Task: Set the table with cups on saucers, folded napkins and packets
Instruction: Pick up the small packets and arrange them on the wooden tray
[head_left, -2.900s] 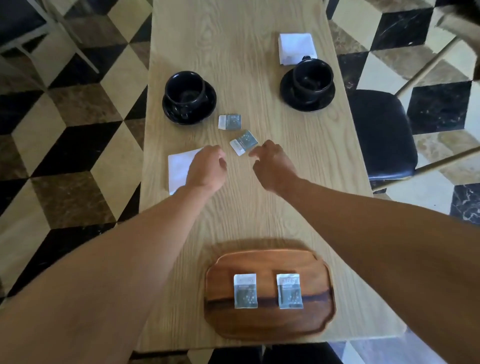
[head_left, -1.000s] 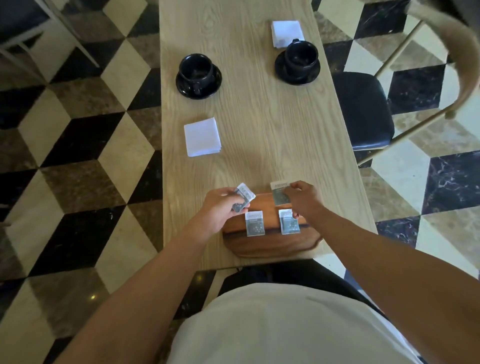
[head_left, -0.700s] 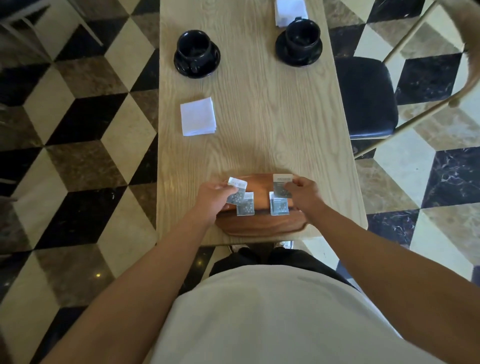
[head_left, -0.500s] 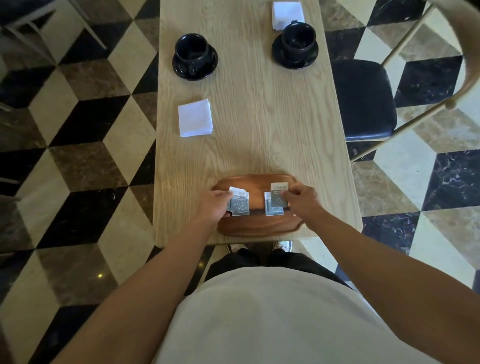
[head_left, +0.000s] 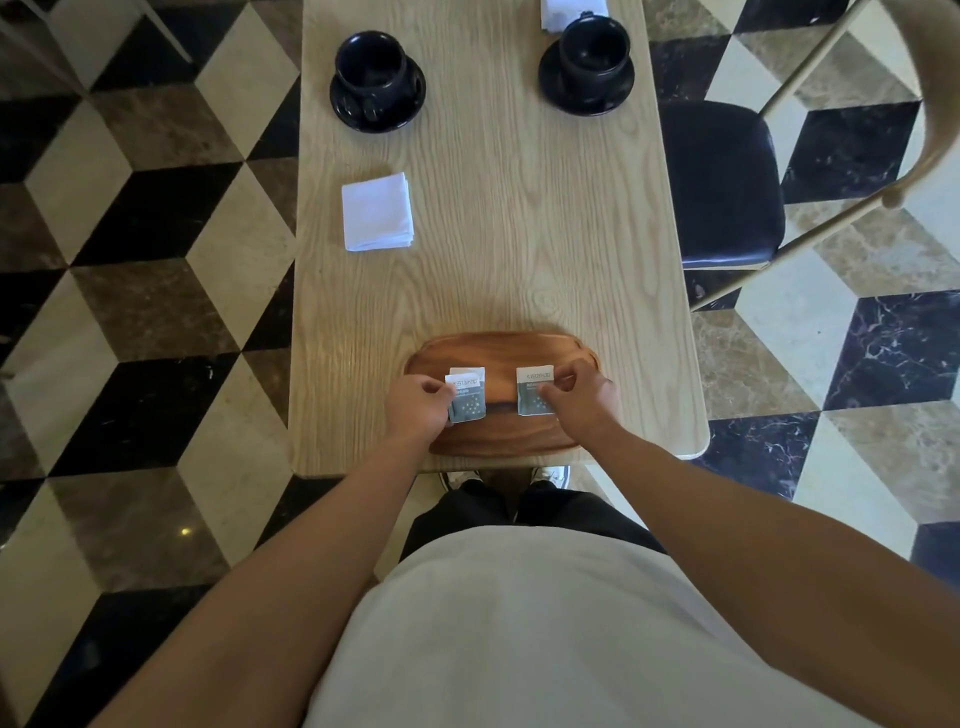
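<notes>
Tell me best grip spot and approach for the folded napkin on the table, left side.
Pinch the folded napkin at its near right corner, coming from the right. It lies flat on the table, and the layered edges show along the right and near sides, so fingers could probably slip under there and lift all layers together. Nothing crowds that corner; the cup on its saucer sits well beyond.

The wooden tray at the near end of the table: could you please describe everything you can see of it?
The wooden tray is a reddish-brown oblong with rounded corners and a raised rim, lying flat on the table near its front edge. Small packets rest on it, and the left hand and right hand are on them.
</notes>
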